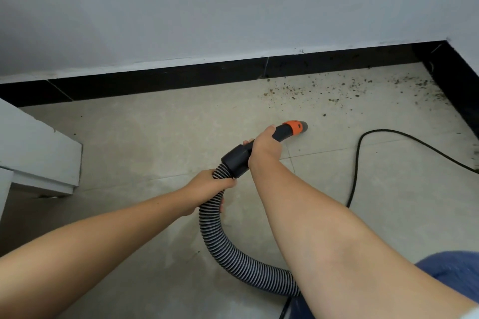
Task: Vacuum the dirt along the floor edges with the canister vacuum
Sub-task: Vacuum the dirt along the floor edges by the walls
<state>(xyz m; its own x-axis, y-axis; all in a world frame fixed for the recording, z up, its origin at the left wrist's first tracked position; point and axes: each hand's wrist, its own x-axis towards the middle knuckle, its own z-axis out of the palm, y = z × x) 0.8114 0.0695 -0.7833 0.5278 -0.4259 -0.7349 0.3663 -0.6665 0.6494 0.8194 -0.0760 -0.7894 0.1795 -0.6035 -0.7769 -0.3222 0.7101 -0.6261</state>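
A ribbed black-and-grey vacuum hose [223, 246] curves up from the lower middle to a black handle piece [236, 158] with an orange collar and a grey nozzle tip [298, 127]. My right hand [264, 145] grips the black handle just behind the orange collar. My left hand [207, 189] grips the ribbed hose right below the handle. The nozzle points toward brown dirt crumbs [324, 88] scattered on the tile along the black baseboard [181, 77], a short way beyond the tip. The canister itself is out of view.
A black power cord [359, 163] loops across the tile at the right. A white furniture corner [41, 153] juts in at the left. The baseboard turns a corner at the far right [451, 70]. Blue fabric of my clothing [451, 272] shows at the lower right.
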